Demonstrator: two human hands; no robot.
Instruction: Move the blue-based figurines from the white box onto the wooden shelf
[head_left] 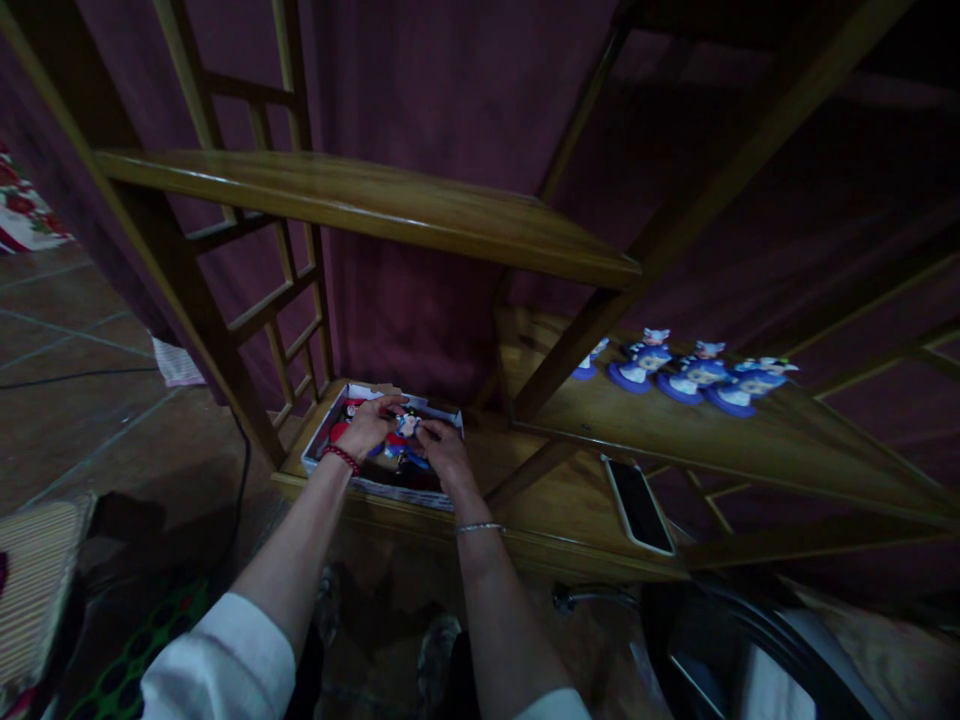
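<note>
A small white and blue figurine [407, 424] is held between the fingertips of my left hand [367, 426] and my right hand [445, 448]. Both hands are over a shallow open cardboard box [397, 493] on the lower wooden shelf. Other figurines lie inside the box, with red parts [339, 431] at the left and blue ones beneath my fingers. My hands partly cover them, so their shapes are hard to make out. On my left wrist is a red bead bracelet [341, 459]; a thin bangle [480, 527] circles the right one.
Several blue and white figurines on round blue bases [694, 375] stand on the raised shelf [600, 420] to the right. Below them lies a phone [640, 505]. A wooden shelf board [367, 195] crosses above my hands. At the lower right is a black-rimmed object [750, 640].
</note>
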